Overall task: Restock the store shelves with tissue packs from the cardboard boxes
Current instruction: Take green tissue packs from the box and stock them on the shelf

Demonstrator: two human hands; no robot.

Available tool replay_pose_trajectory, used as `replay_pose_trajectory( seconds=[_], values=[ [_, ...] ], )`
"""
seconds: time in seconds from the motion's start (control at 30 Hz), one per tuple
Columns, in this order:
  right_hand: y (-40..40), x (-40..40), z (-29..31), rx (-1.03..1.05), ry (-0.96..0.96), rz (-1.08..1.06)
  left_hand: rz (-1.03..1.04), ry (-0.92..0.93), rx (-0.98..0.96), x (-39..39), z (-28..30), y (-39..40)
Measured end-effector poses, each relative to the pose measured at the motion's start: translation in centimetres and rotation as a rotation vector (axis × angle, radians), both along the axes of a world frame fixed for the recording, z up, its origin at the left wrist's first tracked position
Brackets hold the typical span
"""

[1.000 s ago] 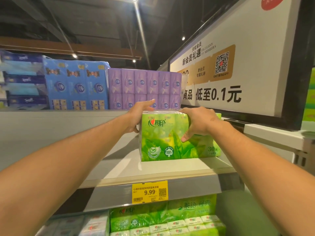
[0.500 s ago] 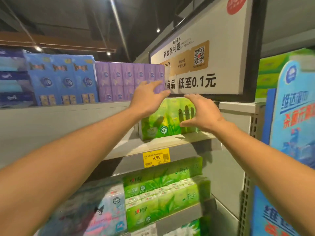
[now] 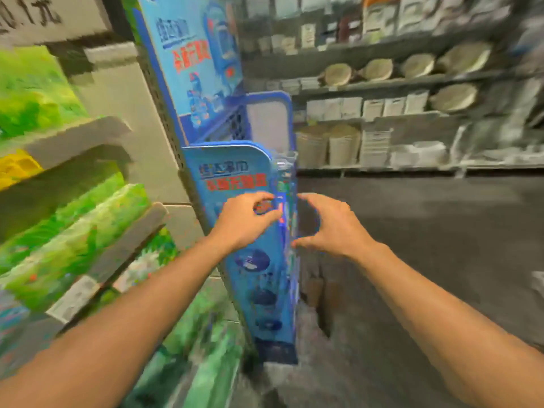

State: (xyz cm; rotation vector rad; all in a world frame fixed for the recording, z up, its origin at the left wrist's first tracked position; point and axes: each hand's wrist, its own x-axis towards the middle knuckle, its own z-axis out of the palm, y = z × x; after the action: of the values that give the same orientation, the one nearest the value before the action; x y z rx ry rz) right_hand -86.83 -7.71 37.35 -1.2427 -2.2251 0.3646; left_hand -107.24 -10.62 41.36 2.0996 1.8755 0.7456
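Observation:
The picture is blurred by motion. Green tissue packs (image 3: 73, 231) fill the grey shelves (image 3: 129, 248) at the left, and one more green pack (image 3: 32, 92) sits on the upper shelf at top left. My left hand (image 3: 244, 225) and my right hand (image 3: 329, 228) hover in mid air, away from the shelves, in front of a blue display stand (image 3: 235, 184). Both hands hold nothing, with loosely curled fingers. No cardboard box is in view.
The blue display stand juts out at the end of the shelf unit. A yellow price tag (image 3: 17, 169) hangs on the upper shelf edge. Dark grey floor (image 3: 426, 231) stretches to the right. Far shelves (image 3: 397, 83) with baskets and packaged goods line the back.
Both hands have left the green pack on the upper shelf and pulled back lower. My view has swung right and down, from the shelf to the blue stand and the aisle.

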Motion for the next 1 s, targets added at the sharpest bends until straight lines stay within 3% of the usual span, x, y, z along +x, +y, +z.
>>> replay_pose_trajectory(
  seconds=[0.27, 0.47, 0.6, 0.77, 1.0],
  values=[
    [-16.8, 32.7, -11.0, -0.353, 0.083, -0.660, -0.491, -0.032, -0.303, 32.1, -10.6, -3.9],
    [-29.9, 54.5, -14.2, -0.426, 0.163, -0.970, -0.774, -0.034, -0.543, 58.2, -14.8, -10.7],
    [-35.7, 64.8, -16.7, -0.502, 0.235, -1.176, -0.898, -0.041, -0.651, 71.3, -16.4, -14.8],
    [-36.1, 73.1, -21.3, -0.580, 0.356, -1.308, -0.912, -0.026, -0.737, 82.0, -19.5, -13.4],
    [-28.4, 83.9, -27.1, -0.584, 0.480, -1.460, -0.960, 0.082, -0.712, 96.2, -24.6, -4.2]
  ],
)
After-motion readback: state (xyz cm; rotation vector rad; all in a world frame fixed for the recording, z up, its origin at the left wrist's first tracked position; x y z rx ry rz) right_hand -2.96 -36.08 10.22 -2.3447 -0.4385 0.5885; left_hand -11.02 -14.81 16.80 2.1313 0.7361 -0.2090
